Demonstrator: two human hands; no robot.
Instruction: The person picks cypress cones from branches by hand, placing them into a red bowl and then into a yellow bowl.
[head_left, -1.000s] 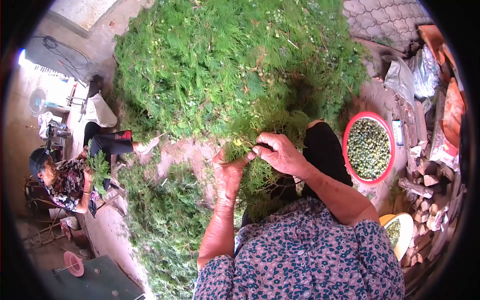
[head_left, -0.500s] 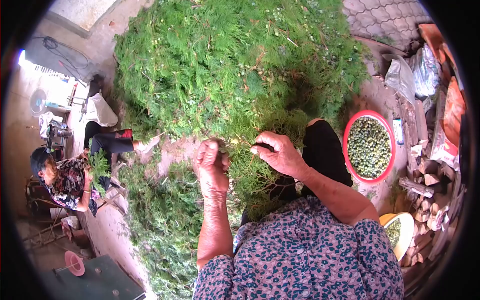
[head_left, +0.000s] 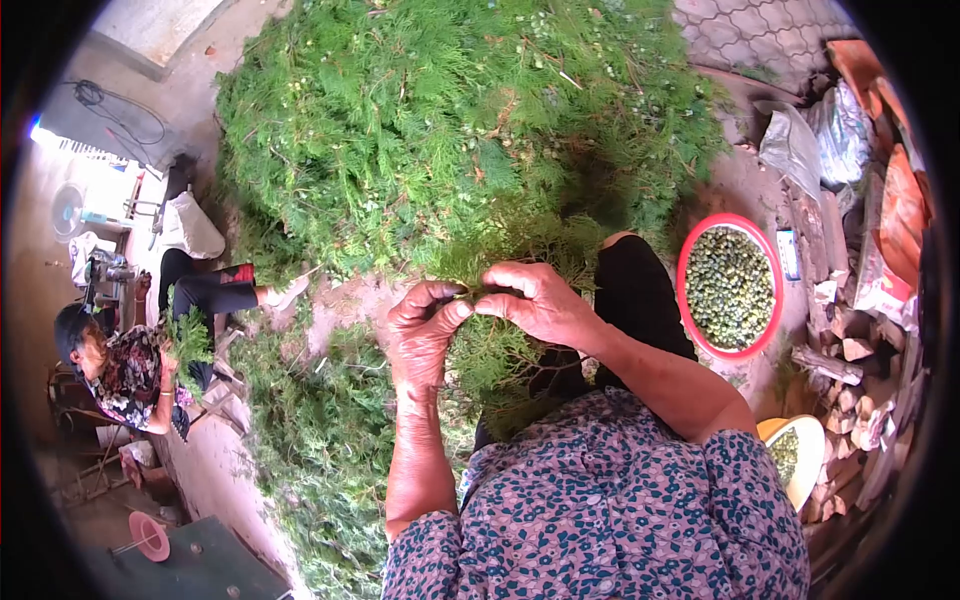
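Observation:
Over the lap, a green leafy branch [head_left: 495, 365] spreads under and around both hands. My left hand [head_left: 422, 330] has thumb and forefinger pinched together at the branch's left side, on something too small to make out. My right hand [head_left: 535, 303] is closed on the branch, its thumb and forefinger meeting close to the left fingertips. Beyond the hands lies a large heap of green branches [head_left: 400, 130]. On the right stands a red-rimmed basin [head_left: 684, 290] filled with small round green fruits.
A co-worker [head_left: 130, 360] sits at the left holding green sprigs. More cut branches [head_left: 320, 430] lie at the lower left. At the right are a yellow bowl [head_left: 812, 470] with green bits, stacked firewood [head_left: 850, 400] and plastic bags [head_left: 845, 135].
My left hand has moved in toward my right hand, and its fingertips now pinch beside the right ones. The co-worker's one hand has come away from the sprigs.

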